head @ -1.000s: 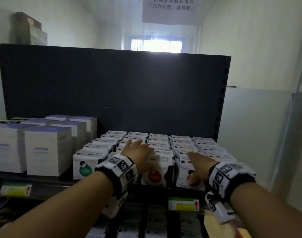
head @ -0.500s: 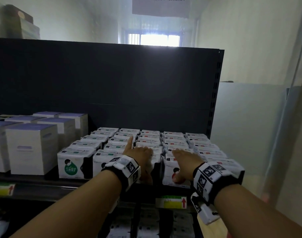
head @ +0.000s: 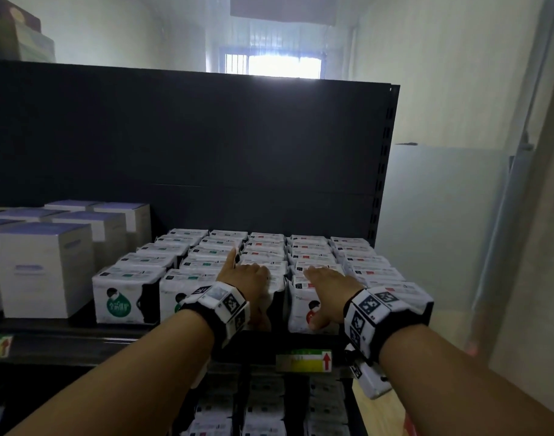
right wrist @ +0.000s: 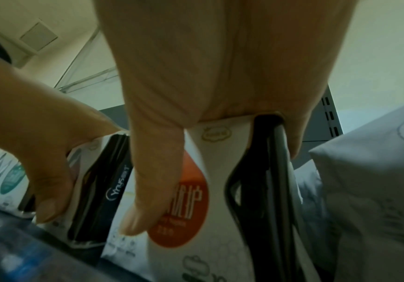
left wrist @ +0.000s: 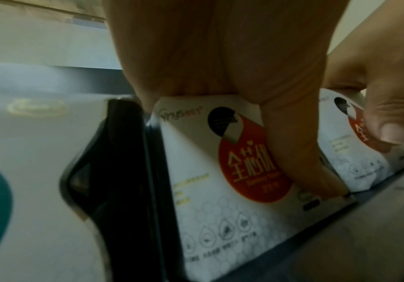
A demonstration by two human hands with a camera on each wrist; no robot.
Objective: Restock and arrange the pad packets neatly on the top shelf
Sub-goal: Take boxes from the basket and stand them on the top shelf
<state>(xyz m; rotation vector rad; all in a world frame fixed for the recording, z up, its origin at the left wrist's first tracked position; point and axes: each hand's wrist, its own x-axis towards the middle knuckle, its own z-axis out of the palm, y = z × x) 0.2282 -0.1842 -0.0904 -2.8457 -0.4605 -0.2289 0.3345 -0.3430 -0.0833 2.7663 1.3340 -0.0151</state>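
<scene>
- Head view: left hand (head: pixel 249 280) laid over the front red-labelled pad packet (left wrist: pixel 222 171), fingers on its top, thumb down its face, index finger pointing toward the back
- Right hand (head: pixel 327 283) clasping the neighbouring red-labelled packet (head: pixel 302 305) the same way, thumb (right wrist: pixel 143 190) pressed on the red drop label
- Both packets upright at the front edge of the top shelf (head: pixel 80 341), heading rows of pad packets (head: pixel 310 248) running back to the dark back panel (head: pixel 206 146)
- Green-labelled packets (head: pixel 121 294) just left of them, white boxes (head: pixel 43 269) farther left
- Yellow-green price tag (head: pixel 304 361) on the shelf edge below
</scene>
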